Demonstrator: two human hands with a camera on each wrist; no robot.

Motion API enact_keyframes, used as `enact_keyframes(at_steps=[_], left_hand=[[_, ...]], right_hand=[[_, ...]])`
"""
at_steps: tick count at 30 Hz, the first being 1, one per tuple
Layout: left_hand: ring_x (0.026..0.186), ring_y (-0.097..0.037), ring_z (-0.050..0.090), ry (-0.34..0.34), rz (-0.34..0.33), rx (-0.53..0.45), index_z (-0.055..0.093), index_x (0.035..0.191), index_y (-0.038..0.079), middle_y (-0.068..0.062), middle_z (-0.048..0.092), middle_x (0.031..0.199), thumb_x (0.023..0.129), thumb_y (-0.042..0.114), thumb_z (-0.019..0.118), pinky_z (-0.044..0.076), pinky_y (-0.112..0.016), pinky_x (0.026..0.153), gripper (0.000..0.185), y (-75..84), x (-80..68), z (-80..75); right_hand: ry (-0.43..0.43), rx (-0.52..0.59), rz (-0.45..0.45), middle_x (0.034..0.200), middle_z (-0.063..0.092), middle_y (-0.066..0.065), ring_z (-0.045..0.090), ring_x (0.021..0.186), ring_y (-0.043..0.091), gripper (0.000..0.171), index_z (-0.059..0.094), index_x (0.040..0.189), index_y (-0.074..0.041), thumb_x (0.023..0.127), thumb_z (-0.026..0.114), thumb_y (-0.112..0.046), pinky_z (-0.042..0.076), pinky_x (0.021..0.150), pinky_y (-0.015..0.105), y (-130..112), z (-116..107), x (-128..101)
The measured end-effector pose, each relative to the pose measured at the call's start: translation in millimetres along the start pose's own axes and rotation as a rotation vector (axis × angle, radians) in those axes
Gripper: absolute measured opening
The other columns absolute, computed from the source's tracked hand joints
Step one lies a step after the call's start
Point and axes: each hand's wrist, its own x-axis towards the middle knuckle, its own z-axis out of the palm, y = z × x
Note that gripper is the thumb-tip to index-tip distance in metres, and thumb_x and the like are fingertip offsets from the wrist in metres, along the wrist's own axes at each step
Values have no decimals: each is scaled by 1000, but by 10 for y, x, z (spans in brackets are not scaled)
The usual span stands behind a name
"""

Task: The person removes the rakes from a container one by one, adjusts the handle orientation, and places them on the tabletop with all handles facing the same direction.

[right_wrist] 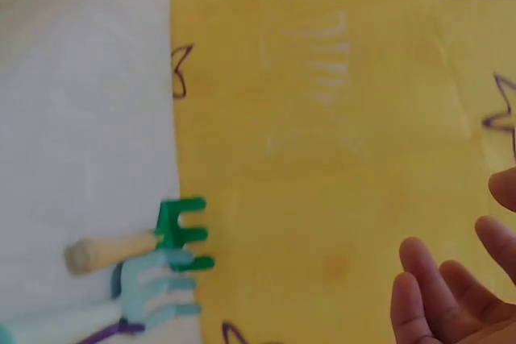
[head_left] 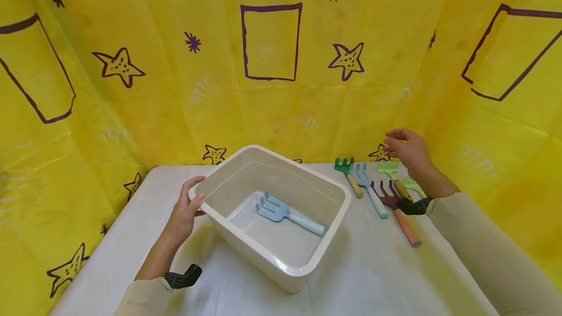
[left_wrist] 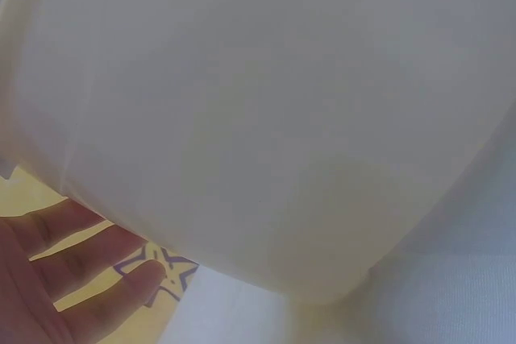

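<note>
the left hand (head_left: 184, 213) grips the near-left rim of the cream plastic bin (head_left: 307, 267) on the white table (head_left: 110, 252), thumb curled over the edge and fingers (left_wrist: 72, 267) against the outer wall. the bin looks light, stiff and smooth, so the rim is likely the surest hold. a blue toy rake (head_left: 287, 214) lies inside. the right hand (head_left: 408, 150) hovers, fingers loosely spread and holding nothing, over the row of toy rakes (head_left: 373, 187), nearest the light green rake (head_left: 392, 177).

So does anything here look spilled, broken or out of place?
Nothing stands out. One blue rake lies flat in the tub, which sits skewed on the table; the other rakes lie side by side, unbroken.
</note>
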Motion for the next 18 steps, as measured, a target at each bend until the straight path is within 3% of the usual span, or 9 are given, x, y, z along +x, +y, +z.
enact_keyframes(at_steps=[3, 9, 12, 18], left_hand=[[105, -38, 56, -2, 3, 6, 26, 148, 16, -20, 46, 136, 105, 25, 38, 52, -33, 80, 46, -8, 3, -6], [105, -40, 56, -1, 4, 10, 26, 148, 16, -21, 46, 136, 105, 25, 38, 52, -33, 80, 45, -30, -1, -9], [107, -40, 55, -5, -4, 11, 26, 148, 17, -20, 44, 138, 105, 26, 38, 52, -35, 81, 45, -31, 5, -11], [109, -41, 54, -5, -4, 7, 26, 148, 17, -20, 43, 140, 105, 27, 39, 52, -47, 84, 46, -28, 13, -7]], right_hand=[[-53, -11, -19, 121, 49, 17, 62, 80, 2, 43, 47, 129, 2, 100, 54, -29, 52, 75, 17, -191, 129, 11], [-153, -34, -56, 132, 47, 19, 63, 104, 26, 44, 45, 134, 0, 99, 54, -26, 49, 94, 39, -559, 417, 7], [-203, -25, -88, 134, 46, 17, 60, 109, 31, 44, 46, 135, -3, 98, 57, -24, 47, 97, 43, -700, 564, 10], [-388, 14, -267, 137, 46, 13, 59, 108, 31, 45, 48, 134, -4, 95, 62, -19, 50, 93, 45, -891, 851, 39]])
